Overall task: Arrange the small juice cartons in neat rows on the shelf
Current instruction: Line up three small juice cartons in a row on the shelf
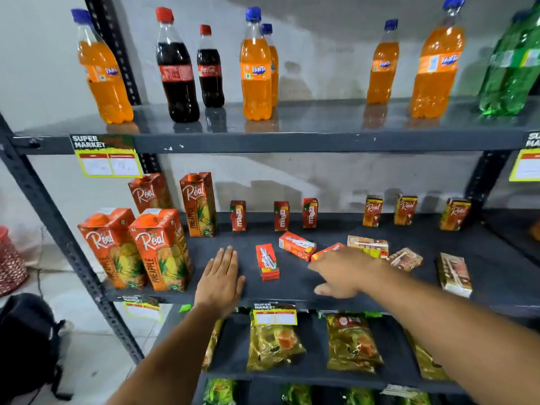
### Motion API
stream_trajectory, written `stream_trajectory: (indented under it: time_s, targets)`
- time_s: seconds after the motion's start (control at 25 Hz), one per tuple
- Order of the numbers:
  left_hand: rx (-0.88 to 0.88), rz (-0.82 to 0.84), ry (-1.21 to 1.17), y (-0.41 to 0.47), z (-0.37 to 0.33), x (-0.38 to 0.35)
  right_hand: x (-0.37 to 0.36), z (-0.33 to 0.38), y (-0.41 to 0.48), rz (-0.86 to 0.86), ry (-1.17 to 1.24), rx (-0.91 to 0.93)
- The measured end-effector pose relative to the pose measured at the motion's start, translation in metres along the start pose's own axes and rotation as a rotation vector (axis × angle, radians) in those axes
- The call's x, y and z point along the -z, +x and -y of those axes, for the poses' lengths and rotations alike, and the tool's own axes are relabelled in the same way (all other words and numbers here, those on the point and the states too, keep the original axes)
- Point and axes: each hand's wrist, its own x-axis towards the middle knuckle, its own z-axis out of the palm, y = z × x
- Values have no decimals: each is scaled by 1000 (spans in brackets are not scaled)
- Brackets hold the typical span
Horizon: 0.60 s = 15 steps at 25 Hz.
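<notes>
The left hand (220, 280) is being laid flat, grip spread, on the middle shelf (292, 290) beside a toppled small red carton (267, 262), while the right hand (347, 271), grip spread and empty, is being held over another fallen carton (325, 252), three more (281, 216) being left upright behind.

The shelf (228, 238) was bare between the left hand (220, 280) and the tall cartons (163, 249). Fallen small cartons (297, 246) crowded the right hand (347, 271).
</notes>
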Motion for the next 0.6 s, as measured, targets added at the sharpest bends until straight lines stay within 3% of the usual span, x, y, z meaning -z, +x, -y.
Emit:
stream_trajectory:
  time_s: [0.24,0.4,0.6]
  targets:
    - [63,179,-120,26,34,-29,-32,67,94,-90,756,-412]
    - [46,275,-110,32,48,-43,-62,85,127,-186,877,-591]
    - [38,277,-141,30,52,-51,-81,91,139,-314,889,-669]
